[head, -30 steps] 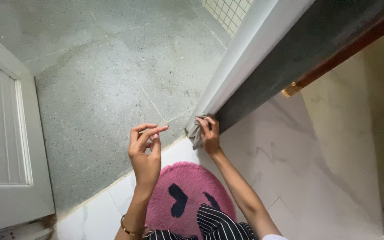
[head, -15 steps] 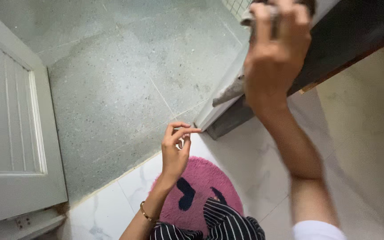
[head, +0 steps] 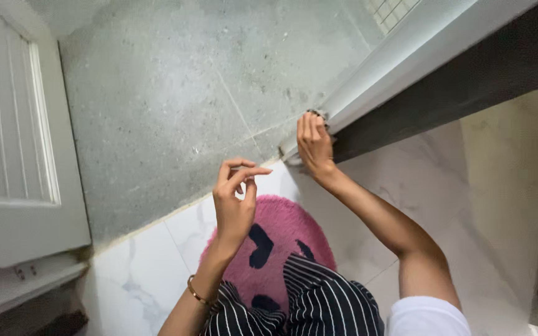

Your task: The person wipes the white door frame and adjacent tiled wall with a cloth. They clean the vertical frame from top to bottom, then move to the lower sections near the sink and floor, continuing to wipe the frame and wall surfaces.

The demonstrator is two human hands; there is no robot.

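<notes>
Two bare hands over the threshold. Right hand [head: 314, 144] presses a small grey cloth [head: 316, 114] against the white door frame edge [head: 368, 78] low down, near the frame's bottom corner; fingers flat and together, cloth mostly hidden beneath them. Left hand [head: 235, 202] hovers free, holding nothing, thumb and forefinger tips pinched, other fingers loosely curled. Round pink fluffy mat [head: 281, 233] lies below on white marble tile [head: 144, 267]. Open speckled grey floor [head: 169, 106] stretches left to the white panelled door [head: 14, 143].
</notes>
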